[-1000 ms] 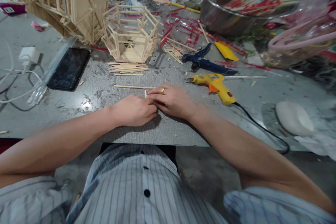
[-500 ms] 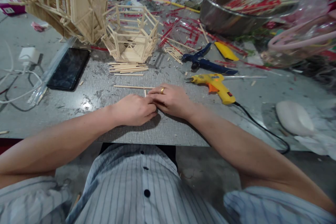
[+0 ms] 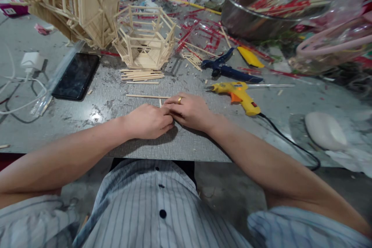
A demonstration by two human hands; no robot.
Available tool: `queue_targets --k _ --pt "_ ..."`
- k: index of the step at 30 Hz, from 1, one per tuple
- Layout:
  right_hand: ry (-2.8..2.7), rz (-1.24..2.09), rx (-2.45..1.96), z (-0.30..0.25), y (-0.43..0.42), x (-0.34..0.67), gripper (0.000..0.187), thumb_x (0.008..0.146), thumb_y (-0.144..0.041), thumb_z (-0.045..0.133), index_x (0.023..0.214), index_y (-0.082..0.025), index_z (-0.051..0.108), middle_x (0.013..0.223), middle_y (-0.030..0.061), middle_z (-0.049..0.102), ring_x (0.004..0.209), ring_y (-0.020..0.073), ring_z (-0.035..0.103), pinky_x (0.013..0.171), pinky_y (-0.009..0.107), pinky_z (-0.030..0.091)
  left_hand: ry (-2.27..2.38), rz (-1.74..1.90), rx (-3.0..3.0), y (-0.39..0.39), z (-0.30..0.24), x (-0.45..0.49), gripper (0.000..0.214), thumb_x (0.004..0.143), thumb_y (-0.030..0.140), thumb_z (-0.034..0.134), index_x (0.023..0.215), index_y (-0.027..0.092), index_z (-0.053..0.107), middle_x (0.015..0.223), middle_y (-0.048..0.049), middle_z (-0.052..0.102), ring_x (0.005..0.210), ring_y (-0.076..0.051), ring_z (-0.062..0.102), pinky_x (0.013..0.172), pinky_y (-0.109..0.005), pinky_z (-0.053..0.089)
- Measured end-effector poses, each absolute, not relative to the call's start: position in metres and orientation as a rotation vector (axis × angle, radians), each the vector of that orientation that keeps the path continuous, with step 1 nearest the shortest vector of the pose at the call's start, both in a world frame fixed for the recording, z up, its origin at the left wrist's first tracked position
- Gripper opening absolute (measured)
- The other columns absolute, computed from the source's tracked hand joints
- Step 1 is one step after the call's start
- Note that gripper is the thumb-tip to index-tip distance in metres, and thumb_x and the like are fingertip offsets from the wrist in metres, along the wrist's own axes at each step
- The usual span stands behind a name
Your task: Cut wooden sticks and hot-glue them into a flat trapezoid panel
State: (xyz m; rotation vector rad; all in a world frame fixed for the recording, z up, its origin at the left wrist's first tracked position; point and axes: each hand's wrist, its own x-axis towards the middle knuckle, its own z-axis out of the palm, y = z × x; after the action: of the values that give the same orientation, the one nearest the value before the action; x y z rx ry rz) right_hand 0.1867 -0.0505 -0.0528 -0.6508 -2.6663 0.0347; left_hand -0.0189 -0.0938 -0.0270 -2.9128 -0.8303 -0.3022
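Note:
My left hand (image 3: pixel 149 121) and my right hand (image 3: pixel 190 110) rest together on the grey table (image 3: pixel 116 124), fingers curled and touching each other. They press on thin wooden sticks: a long stick (image 3: pixel 145 96) runs left from under my right hand, and a short stick (image 3: pixel 161 103) pokes out between the hands. A gold ring sits on my right hand. What lies under the fingers is hidden. A yellow glue gun (image 3: pixel 238 93) lies just right of my right hand.
A hexagonal stick basket (image 3: pixel 145 42) and a larger stick structure (image 3: pixel 72 4) stand behind, with a pile of sticks (image 3: pixel 142 74) in front. A black phone (image 3: pixel 76 75), charger (image 3: pixel 30 62), blue tool (image 3: pixel 226 69) and steel bowl (image 3: pixel 261 11) surround them.

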Motion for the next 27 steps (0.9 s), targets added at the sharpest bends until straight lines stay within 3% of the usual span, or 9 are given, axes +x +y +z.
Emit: queue_targets --k 19,24,27 --pt "-2.668 0.026 -0.629 -0.052 -0.051 0.186 0.03 0.101 -0.025 0.048 0.105 -0.018 0.076 0.105 0.0105 0.077 0.087 0.0213 0.065 0.075 0.035 0.047 -0.961 -0.117 -2.927 -0.095 -0.017 -0.016 0.034 0.099 0.031 0.047 0.083 0.017 0.073 0.078 -0.0063 0.072 0.064 -0.018 0.068 0.047 -0.028 0.032" --pt "-2.648 -0.012 -0.634 -0.051 -0.05 0.188 0.031 0.102 -0.028 0.047 0.105 -0.018 0.076 0.104 0.0113 0.077 0.088 0.0219 0.066 0.076 0.035 0.048 -1.342 -0.071 -2.781 -0.097 -0.012 -0.013 0.029 0.097 0.028 0.048 0.097 0.015 0.074 0.076 -0.0091 0.074 0.064 -0.022 0.069 0.051 -0.028 0.037" --pt "-2.619 0.01 -0.724 -0.045 -0.048 0.194 0.031 0.102 -0.03 0.047 0.104 -0.02 0.077 0.103 0.0112 0.077 0.091 0.0231 0.066 0.08 0.037 0.05 -1.593 0.033 -2.65 -0.099 -0.008 -0.011 0.036 0.099 0.034 0.046 0.095 0.015 0.076 0.071 -0.0111 0.073 0.064 -0.025 0.071 0.055 -0.03 0.042"
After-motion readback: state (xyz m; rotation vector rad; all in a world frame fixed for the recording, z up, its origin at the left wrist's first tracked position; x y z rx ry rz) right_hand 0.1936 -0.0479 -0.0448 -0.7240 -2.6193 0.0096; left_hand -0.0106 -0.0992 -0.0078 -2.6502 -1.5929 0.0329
